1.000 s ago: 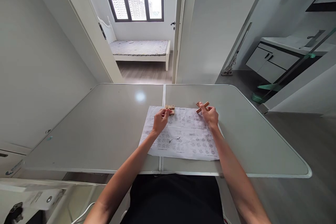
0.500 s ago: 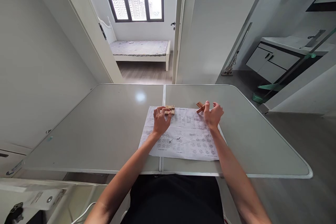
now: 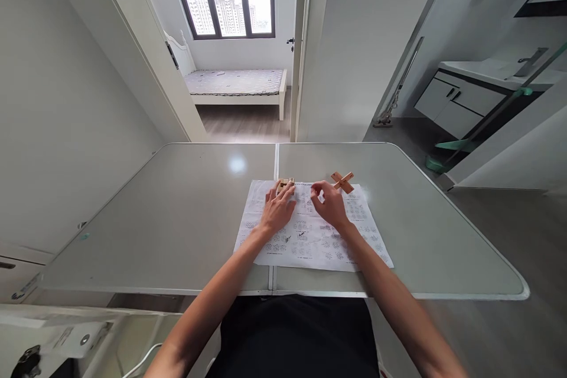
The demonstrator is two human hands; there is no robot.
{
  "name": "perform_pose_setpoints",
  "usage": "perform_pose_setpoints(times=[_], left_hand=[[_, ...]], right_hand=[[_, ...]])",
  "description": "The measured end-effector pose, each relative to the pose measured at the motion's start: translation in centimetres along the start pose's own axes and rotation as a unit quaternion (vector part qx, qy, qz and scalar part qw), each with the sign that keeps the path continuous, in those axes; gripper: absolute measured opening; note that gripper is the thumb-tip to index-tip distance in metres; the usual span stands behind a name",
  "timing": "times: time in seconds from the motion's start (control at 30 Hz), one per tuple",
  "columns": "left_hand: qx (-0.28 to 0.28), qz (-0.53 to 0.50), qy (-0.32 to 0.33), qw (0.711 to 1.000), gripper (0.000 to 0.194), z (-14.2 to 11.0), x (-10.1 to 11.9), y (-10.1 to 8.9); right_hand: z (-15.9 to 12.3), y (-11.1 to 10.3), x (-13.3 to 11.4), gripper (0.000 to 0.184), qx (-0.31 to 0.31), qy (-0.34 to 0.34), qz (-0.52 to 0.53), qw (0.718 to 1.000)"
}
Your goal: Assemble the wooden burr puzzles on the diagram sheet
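My left hand (image 3: 278, 209) lies at the top of a printed paper sheet (image 3: 310, 254), fingers stretched out over a small group of wooden blocks (image 3: 287, 180). The fingers hide much of that group. Further right, my right hand (image 3: 330, 205) is above the sheet with thumb and fingers curled together in a pinch; whether anything is between the fingertips is hidden. Just beyond it, two flat wooden pieces (image 3: 342, 182) lie crossed in an X at the sheet's upper edge, apart from the hand.
The sheet rests on a grey-green table (image 3: 155, 236) with a pale rim and a seam down its middle. Beyond the table stand a doorway and a bed (image 3: 239, 82). At the right are a mop (image 3: 401, 85) and a sink cabinet (image 3: 465, 97).
My right hand has left the crossed wooden pieces and moved left toward the block group. The fingers of my left hand have shifted right and spread over the blocks.
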State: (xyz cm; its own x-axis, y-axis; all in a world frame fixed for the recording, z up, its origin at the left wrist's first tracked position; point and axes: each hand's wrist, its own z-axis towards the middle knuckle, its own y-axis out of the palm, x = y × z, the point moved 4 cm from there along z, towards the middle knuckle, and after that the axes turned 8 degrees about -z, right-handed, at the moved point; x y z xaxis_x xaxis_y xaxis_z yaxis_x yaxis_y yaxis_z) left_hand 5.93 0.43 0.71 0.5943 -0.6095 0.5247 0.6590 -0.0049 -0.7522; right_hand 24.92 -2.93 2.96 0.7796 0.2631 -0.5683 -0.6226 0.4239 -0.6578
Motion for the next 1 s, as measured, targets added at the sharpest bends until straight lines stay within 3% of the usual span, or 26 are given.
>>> perform_pose_setpoints(times=[0.13, 0.43, 0.77, 1.0], left_hand=[[-0.020, -0.003, -0.004, 1.000, 0.049, -0.1, 0.0, 0.2], [-0.019, -0.018, 0.004, 1.000, 0.045, -0.1, 0.6, -0.4], [0.010, -0.063, 0.017, 0.998, 0.025, -0.1, 1.5, -0.7], [0.016, -0.094, 0.034, 0.995, 0.026, -0.1, 2.0, -1.0]], right_hand=[[-0.4, 1.3, -0.3, 0.020, -0.083, 0.002, -0.001, 0.997], [-0.7, 2.3, -0.2, 0.022, -0.130, -0.008, -0.018, 0.991], [-0.7, 2.2, -0.3, 0.022, -0.134, -0.002, -0.005, 0.991], [-0.7, 2.2, -0.1, 0.021, -0.128, 0.000, 0.004, 0.992]])
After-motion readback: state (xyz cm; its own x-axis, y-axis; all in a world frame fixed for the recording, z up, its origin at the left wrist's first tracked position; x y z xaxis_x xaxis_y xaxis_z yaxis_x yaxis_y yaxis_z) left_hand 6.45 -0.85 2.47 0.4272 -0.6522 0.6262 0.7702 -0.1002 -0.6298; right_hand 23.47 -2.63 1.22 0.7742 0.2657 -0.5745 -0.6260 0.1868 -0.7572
